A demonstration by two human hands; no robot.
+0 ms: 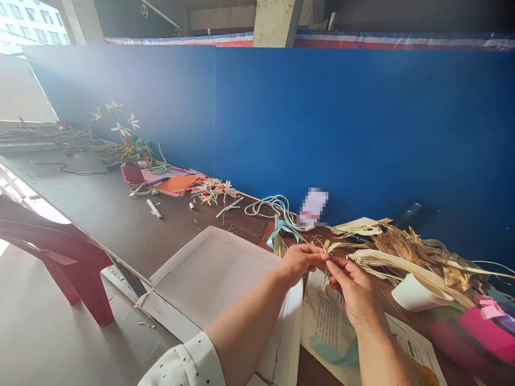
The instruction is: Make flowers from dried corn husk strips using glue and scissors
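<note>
- Head view: the left hand [300,262] and right hand [356,292] meet at the fingertips, both pinching a small dry leaf [328,247].
- The leaf is up between the thumbs, with thin bits hanging down.
- Under the right hand is a paper [328,316] with print on it.
- The left arm goes over the white box [225,273]; its low sides stand up around a flat floor.
- Near the right hand are a leaf pile [418,252] and a tipped white cup [418,295].
- A blue wall [362,123] stops the table [116,201] at the back.
- Leftward, wide table top shows; a red chair [90,268] is beside the front edge.
</note>
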